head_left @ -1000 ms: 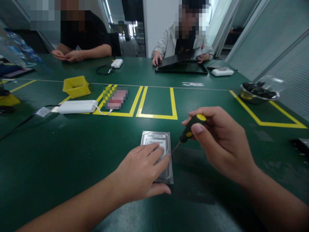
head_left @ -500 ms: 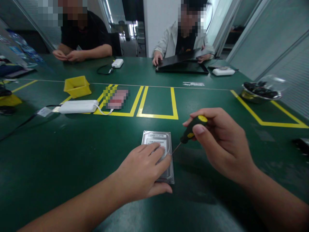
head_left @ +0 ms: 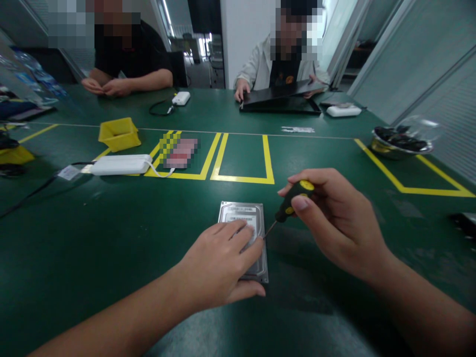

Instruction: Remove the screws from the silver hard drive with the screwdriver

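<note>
A silver hard drive (head_left: 241, 218) lies flat on the green table (head_left: 111, 238) in front of me. My left hand (head_left: 219, 265) rests on top of it with fingers spread flat, covering its near half. My right hand (head_left: 334, 223) is closed round a small black and yellow screwdriver (head_left: 292, 201). The thin shaft slants down to the drive's right edge, next to my left fingertips.
Yellow tape boxes (head_left: 241, 158) mark the table beyond the drive. A white power strip (head_left: 119, 164) and a yellow bin (head_left: 118, 133) sit at the left, and a metal bowl (head_left: 401, 141) at the right. Two people sit across; one holds a black laptop (head_left: 280, 99).
My right hand has shifted a little to the left with the screwdriver, and its handle has tilted slightly. My left hand and the drive have stayed put.
</note>
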Demonstrator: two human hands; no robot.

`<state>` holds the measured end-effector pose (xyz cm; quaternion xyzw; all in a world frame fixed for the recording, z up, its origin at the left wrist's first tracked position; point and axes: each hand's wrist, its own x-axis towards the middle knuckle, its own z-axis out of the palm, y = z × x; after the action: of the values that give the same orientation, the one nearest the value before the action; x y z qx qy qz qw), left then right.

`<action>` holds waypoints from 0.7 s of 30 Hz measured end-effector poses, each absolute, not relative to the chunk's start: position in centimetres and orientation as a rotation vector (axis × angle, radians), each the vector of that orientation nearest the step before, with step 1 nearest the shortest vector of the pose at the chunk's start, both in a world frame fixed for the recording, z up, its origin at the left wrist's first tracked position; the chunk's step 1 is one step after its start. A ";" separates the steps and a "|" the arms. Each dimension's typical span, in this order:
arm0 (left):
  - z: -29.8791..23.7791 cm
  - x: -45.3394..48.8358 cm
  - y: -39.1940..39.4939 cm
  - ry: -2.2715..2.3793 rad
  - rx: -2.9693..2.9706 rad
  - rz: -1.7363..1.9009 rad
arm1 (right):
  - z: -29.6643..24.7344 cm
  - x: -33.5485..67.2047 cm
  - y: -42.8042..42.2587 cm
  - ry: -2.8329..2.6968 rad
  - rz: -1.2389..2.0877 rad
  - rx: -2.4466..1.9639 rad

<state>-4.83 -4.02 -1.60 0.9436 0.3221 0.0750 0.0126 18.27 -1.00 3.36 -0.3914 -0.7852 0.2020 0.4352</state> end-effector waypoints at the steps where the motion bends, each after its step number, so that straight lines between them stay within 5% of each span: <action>1: -1.6 -4.8 -4.0 1.004 2.944 0.236 | 3.5 18.3 -1.0 -1.980 0.498 -0.965; 21: -1.5 -4.8 -4.0 1.005 2.937 0.218 | 5.3 18.2 -0.9 -2.185 0.303 -0.884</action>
<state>-4.81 -3.98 -1.50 0.9437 0.3229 0.0700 0.0147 18.16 -0.91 5.28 -0.3450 -0.8530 0.1184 0.3734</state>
